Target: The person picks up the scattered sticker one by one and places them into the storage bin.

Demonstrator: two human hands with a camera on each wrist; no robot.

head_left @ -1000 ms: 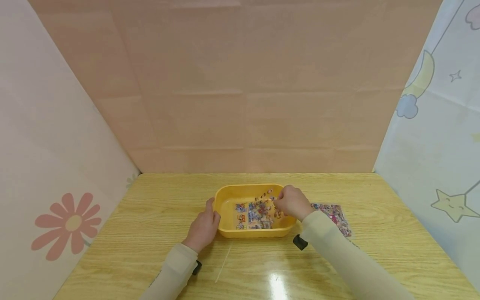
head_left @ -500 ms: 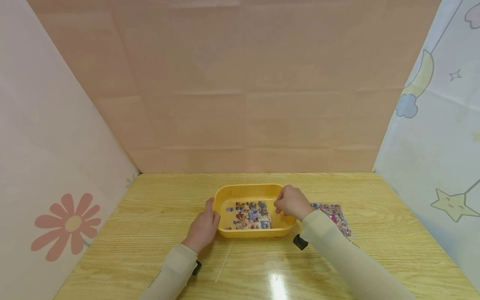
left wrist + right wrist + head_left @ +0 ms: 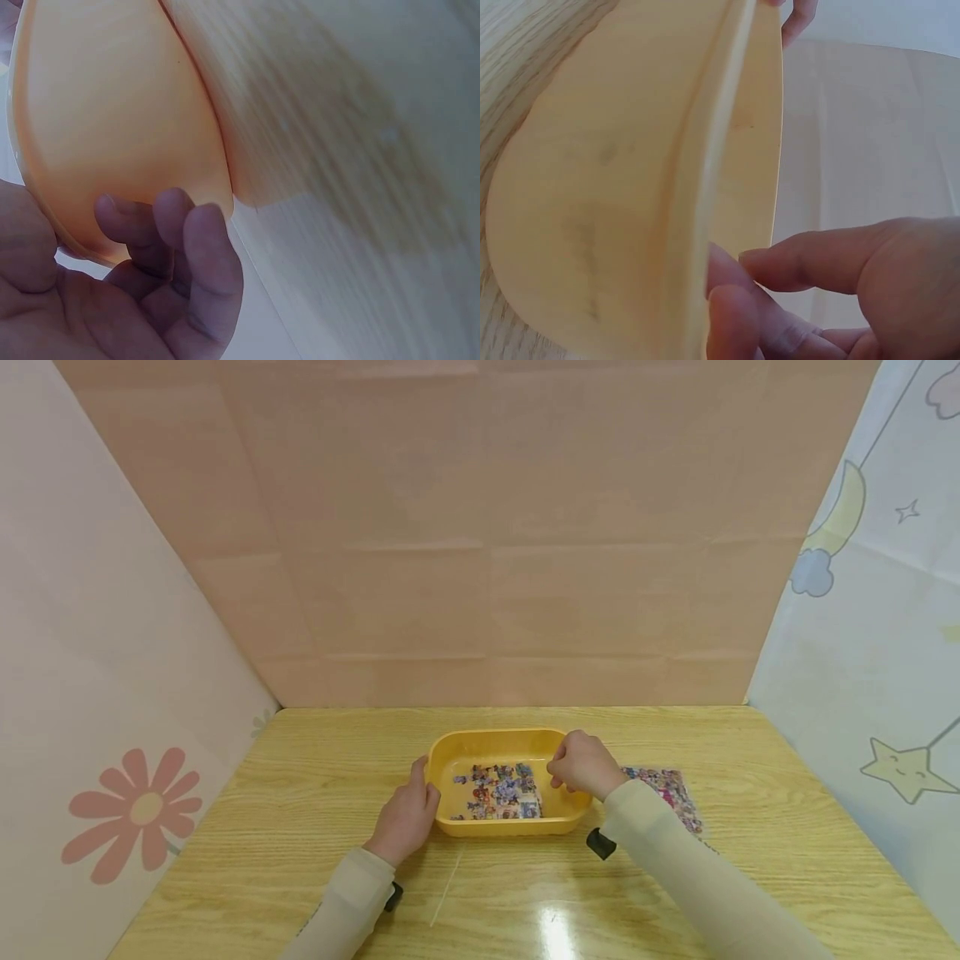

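A shallow yellow plastic tray (image 3: 504,828) stands on the table, with several small colourful printed pieces (image 3: 504,792) spread over its bottom. They may be jigsaw pieces; their outlines are too small to tell. My left hand (image 3: 403,814) grips the tray's left end. In the left wrist view its fingers (image 3: 214,255) curl against the tray's outer wall. Over the right end bends my right hand (image 3: 587,766), its fingertips inside the tray. From the right wrist, the thumb and index finger meet beyond the tray wall (image 3: 592,187). Part of the fingertips is hidden there, and I see nothing held.
A flat colourful packet or sheet (image 3: 670,795) lies on the table to the tray's right, partly covered by the right sleeve. The wooden table (image 3: 315,760) ends at a pink-brown backdrop (image 3: 480,552), with patterned white panels (image 3: 900,635) at both sides.
The printed pieces have shifted leftward in the tray and now lie away from the right hand. One second ago some lay close to its fingertips. Both hands and the tray stay in place.
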